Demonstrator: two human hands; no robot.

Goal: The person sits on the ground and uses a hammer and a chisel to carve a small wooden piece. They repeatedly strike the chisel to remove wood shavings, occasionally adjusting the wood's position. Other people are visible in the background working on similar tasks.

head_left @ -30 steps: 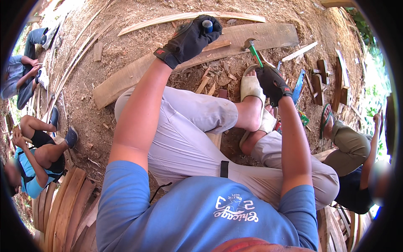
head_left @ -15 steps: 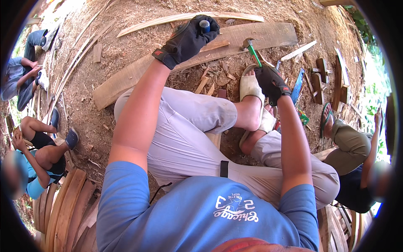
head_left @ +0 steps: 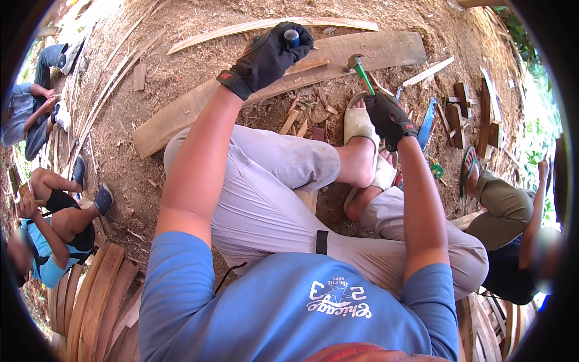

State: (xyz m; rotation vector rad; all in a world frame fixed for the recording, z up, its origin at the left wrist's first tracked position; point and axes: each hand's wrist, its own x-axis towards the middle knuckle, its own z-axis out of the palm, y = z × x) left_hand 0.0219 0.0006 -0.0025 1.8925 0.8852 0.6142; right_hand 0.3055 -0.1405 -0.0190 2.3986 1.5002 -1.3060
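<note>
A person [head_left: 193,193] in a blue shirt [head_left: 253,308] and pale trousers [head_left: 265,175] sat over chip-strewn ground [head_left: 129,160], both hands gloved in black. From where I stood, the left hand [head_left: 262,60] appeared above a long wooden board [head_left: 175,130], its fingers clamped around a short blue cylinder [head_left: 292,38] with its round end showing. The right hand [head_left: 389,116], beside a whitish sandal [head_left: 360,123], gripped a green-handled hammer [head_left: 363,76] low on the handle, fingers curled together around it; the hammer's head was over the board's near edge, though I could not tell whether they touched. White lettering [head_left: 339,306], numerals and a star ran upside down across the shirt's chest, and each glove cuff carried a red mark too small to read. A flat blue strip [head_left: 429,122] lay near the right hand, with dark wood blocks [head_left: 461,99] farther right. At left, a co-worker in light blue [head_left: 54,271] held a piece of wood [head_left: 25,190] near a stack of curved boards [head_left: 90,295].
</note>
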